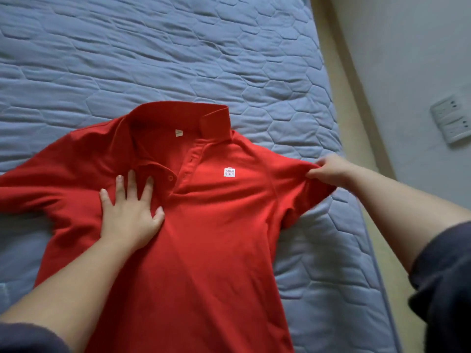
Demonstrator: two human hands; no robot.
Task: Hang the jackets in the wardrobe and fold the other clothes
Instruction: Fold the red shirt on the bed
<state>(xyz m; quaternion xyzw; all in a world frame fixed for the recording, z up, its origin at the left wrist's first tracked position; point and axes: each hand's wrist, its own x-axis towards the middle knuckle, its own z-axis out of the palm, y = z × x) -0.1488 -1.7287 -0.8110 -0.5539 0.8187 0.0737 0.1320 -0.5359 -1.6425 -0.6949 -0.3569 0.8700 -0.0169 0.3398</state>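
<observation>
Red polo shirt [204,238] face-up on bed [178,59]; left hand [130,212] flat, fingers spread, pressing chest; right hand [328,170] pinching sleeve

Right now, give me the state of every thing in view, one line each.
red polo shirt: spread front up on the bed, collar raised, placket unbuttoned.
left hand: flat on the shirt's chest, fingers spread.
right hand: pinches the end of one sleeve.
quilted blue bed cover: wrinkled, lying under the shirt.
wall socket: nothing plugged in.
</observation>
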